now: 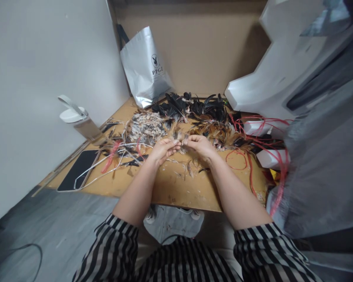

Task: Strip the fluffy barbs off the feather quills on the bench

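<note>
Over the middle of the wooden table, my left hand and my right hand meet almost fingertip to fingertip. Both pinch small brownish feathers, whose tips fan upward between them. Just behind lie a heap of mottled white-and-brown feathers on the left and orange-brown feathers on the right. Long black feathers are piled at the back. Loose bits of feather are scattered on the wood below my fingers.
On the left are a phone, white cords and a clear bottle with a white lid. A silver bag stands behind. Red strings trail at the right, beside a grey plastic-covered heap. The table's front edge is close.
</note>
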`<state>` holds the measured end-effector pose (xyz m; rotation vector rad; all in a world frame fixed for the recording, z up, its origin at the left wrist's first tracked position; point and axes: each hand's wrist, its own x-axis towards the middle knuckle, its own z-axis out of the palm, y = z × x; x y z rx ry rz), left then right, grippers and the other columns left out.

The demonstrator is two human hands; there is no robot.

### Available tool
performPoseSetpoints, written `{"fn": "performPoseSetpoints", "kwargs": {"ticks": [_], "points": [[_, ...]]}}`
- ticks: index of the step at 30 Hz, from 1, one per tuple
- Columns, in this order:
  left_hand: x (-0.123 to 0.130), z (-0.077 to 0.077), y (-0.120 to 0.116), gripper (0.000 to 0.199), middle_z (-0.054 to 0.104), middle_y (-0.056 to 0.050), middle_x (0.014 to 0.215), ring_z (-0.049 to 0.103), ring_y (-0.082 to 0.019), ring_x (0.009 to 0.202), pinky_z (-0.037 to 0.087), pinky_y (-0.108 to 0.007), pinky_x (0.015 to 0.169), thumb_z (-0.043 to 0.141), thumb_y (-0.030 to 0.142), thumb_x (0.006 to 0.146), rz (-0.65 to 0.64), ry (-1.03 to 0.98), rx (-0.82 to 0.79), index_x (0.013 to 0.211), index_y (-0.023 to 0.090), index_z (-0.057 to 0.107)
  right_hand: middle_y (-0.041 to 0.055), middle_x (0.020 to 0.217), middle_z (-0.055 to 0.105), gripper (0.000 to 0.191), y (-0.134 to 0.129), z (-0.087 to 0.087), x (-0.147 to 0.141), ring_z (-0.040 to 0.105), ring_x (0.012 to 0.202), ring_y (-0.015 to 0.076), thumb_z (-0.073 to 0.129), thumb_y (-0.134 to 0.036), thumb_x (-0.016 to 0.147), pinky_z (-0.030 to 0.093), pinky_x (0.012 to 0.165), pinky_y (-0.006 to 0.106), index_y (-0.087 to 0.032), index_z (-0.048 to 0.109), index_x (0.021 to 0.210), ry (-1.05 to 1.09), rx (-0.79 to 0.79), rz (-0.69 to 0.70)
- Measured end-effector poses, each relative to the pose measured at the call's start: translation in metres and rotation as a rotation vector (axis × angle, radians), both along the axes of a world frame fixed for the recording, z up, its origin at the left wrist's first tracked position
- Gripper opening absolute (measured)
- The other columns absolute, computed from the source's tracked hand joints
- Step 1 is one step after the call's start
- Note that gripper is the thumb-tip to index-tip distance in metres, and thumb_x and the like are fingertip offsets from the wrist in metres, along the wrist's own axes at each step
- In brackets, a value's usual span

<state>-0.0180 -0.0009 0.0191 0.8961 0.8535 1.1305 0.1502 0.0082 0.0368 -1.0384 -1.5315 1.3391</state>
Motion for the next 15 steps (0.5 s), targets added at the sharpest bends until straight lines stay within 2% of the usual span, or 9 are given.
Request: {"fn": "performPoseSetpoints", "kwargs": {"ticks": [2,4,10,15], "points": [[0.0,-0.002,0.001,0.02,0.066,-0.008,0.076,0.061,-0.009,0.063,0.045,-0.015,0.054,0.07,0.022,0.062,0.014,-0.037,-0.034,0.076,0.009,0.064,-0.0059,0.047,0.045,0.031,0.001,-0.003,-0.006,0.032,0.042,0.0045,0.063,-0.045,0.06,0.025,0.045,0.02,-0.015,0.053,0.06,0.051,0.027,-0.116],[0.001,-0.003,0.002,0.019,0.066,-0.009,0.079,0.062,-0.009,0.065,0.046,-0.015,0.055,0.07,0.02,0.063,0.013,-0.051,-0.057,0.077,0.009,0.064,-0.0056,0.048,0.044,0.031,0.002,-0.006,-0.01,0.033,0.043,0.0051,0.063,-0.045,0.06,0.026,0.045,0.02,-0.016,0.052,0.06,0.066,0.058,-0.173],[0.004,-0.003,0.001,0.019,0.066,-0.008,0.073,0.062,-0.009,0.062,0.046,-0.014,0.052,0.069,0.02,0.064,0.018,-0.04,-0.088,0.078,0.008,0.063,-0.0034,0.056,0.05,0.028,0.0,-0.007,-0.02,0.04,0.051,0.0074,0.063,-0.042,0.059,0.033,0.052,0.021,-0.016,0.053,0.06,0.001,0.122,-0.218],[0.004,-0.003,0.002,0.017,0.065,-0.007,0.067,0.06,-0.007,0.057,0.044,-0.013,0.05,0.069,0.02,0.063,0.041,-0.013,-0.069,0.075,0.008,0.063,-0.0034,0.058,0.051,0.024,0.003,-0.013,-0.021,0.041,0.053,0.0078,0.061,-0.038,0.061,0.033,0.054,0.021,-0.016,0.053,0.061,-0.007,0.174,-0.201]]}}
